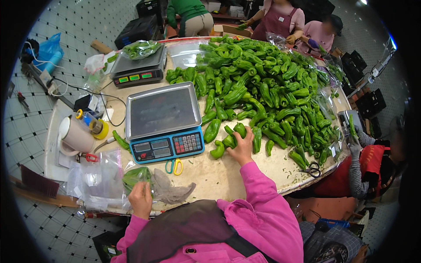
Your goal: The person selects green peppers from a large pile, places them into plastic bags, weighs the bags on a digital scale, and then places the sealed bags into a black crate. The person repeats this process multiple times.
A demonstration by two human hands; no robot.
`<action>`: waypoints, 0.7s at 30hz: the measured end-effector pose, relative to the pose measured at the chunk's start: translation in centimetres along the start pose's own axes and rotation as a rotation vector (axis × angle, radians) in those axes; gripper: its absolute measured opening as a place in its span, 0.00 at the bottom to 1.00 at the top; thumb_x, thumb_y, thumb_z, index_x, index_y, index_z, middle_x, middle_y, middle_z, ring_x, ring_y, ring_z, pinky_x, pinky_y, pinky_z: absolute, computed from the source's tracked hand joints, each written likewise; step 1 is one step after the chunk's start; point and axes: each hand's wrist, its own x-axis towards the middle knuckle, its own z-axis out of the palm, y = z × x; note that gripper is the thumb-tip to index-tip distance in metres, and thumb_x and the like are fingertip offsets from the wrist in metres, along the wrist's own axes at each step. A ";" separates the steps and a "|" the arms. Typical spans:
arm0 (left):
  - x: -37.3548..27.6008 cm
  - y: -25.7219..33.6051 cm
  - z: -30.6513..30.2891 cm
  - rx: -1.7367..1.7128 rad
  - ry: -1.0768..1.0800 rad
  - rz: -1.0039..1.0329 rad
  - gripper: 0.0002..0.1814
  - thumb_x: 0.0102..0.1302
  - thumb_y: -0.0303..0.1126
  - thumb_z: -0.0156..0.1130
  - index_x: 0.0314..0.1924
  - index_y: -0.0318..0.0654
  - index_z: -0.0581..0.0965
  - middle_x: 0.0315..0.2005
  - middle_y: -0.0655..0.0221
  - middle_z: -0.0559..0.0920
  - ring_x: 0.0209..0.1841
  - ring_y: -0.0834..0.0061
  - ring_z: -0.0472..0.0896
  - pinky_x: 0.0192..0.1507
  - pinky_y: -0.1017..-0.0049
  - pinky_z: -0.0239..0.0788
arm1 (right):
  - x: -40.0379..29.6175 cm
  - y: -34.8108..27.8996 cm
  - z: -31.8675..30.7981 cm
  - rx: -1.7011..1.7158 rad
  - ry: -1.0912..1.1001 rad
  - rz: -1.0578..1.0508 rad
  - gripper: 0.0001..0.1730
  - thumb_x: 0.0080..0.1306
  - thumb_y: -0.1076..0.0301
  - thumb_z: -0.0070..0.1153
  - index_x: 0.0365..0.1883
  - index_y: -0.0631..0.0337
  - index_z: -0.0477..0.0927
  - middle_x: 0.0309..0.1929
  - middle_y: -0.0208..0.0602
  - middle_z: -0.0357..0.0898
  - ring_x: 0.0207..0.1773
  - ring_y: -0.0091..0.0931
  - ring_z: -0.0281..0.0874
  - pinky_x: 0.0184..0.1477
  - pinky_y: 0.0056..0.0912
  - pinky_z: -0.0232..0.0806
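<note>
My left hand [141, 199] grips the edge of a clear plastic bag [136, 177] with green peppers inside, at the table's near edge. At the front of a large heap of green peppers [250, 75], my right hand [242, 146] has its fingers curled around a few green peppers [229, 141]; the palm hides part of the grip. One curved pepper [217, 150] lies just left of those fingers. Between my hands and farther off stands a blue digital scale [167, 144], its metal pan [162, 110] bare. A grey cloth [172, 187] lies beside the bag.
Teal-and-yellow-handled scissors [174, 166] poke out below the scale; black scissors [312, 170] lie right. A second scale [138, 74] bears a bagged load. Flat plastic bags [95, 177] and a pitcher [77, 134] stand left. Co-workers [368, 167] surround the table.
</note>
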 end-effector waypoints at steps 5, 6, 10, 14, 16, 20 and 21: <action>-0.2 -0.8 -0.4 -0.299 0.038 -0.114 0.05 0.70 0.26 0.61 0.35 0.31 0.78 0.22 0.70 0.75 0.22 0.82 0.68 0.24 0.76 0.58 | -3.8 -1.9 -2.8 0.180 0.117 -0.015 0.32 0.38 0.67 0.70 0.47 0.54 0.81 0.68 0.52 0.54 0.69 0.49 0.58 0.68 0.50 0.60; -0.2 -0.7 -0.5 -0.370 0.075 -0.111 0.06 0.71 0.26 0.61 0.35 0.31 0.78 0.22 0.73 0.74 0.24 0.85 0.66 0.25 0.78 0.57 | -4.5 -2.1 -3.0 0.273 0.133 0.037 0.32 0.38 0.67 0.70 0.47 0.54 0.81 0.68 0.51 0.53 0.68 0.47 0.60 0.67 0.50 0.61; -0.7 1.1 -0.7 -0.421 0.101 -0.041 0.06 0.71 0.26 0.61 0.37 0.30 0.79 0.25 0.76 0.76 0.26 0.89 0.67 0.26 0.81 0.59 | -6.9 -3.4 -5.1 1.159 -0.040 0.527 0.33 0.47 0.72 0.62 0.56 0.58 0.76 0.57 0.46 0.69 0.56 0.41 0.74 0.61 0.46 0.69; -1.3 2.0 -0.4 -0.307 0.012 0.010 0.05 0.68 0.25 0.64 0.40 0.30 0.81 0.27 0.69 0.80 0.24 0.84 0.71 0.26 0.79 0.63 | -8.6 -3.7 -6.0 2.027 -0.268 0.907 0.36 0.54 0.60 0.57 0.64 0.60 0.71 0.53 0.44 0.78 0.54 0.41 0.77 0.59 0.49 0.70; -1.5 2.2 -0.2 -0.243 -0.018 0.045 0.05 0.66 0.25 0.65 0.40 0.31 0.81 0.28 0.63 0.82 0.22 0.78 0.74 0.25 0.76 0.64 | -9.0 -4.6 -6.0 2.231 -0.326 0.966 0.41 0.54 0.49 0.57 0.66 0.58 0.70 0.58 0.44 0.76 0.56 0.43 0.75 0.57 0.48 0.69; -2.6 2.5 -0.7 -0.157 -0.062 0.079 0.06 0.66 0.26 0.65 0.41 0.33 0.81 0.31 0.60 0.83 0.23 0.71 0.78 0.26 0.73 0.68 | -10.4 -5.4 -5.9 2.420 -0.366 1.064 0.45 0.52 0.43 0.58 0.67 0.54 0.70 0.63 0.47 0.70 0.60 0.48 0.69 0.56 0.44 0.69; -2.7 2.5 -0.9 -0.139 -0.075 0.083 0.06 0.66 0.26 0.65 0.41 0.33 0.81 0.31 0.59 0.83 0.23 0.69 0.78 0.26 0.72 0.69 | -10.7 -5.6 -6.0 2.440 -0.368 1.060 0.45 0.52 0.43 0.58 0.67 0.54 0.69 0.63 0.48 0.70 0.60 0.48 0.69 0.55 0.43 0.70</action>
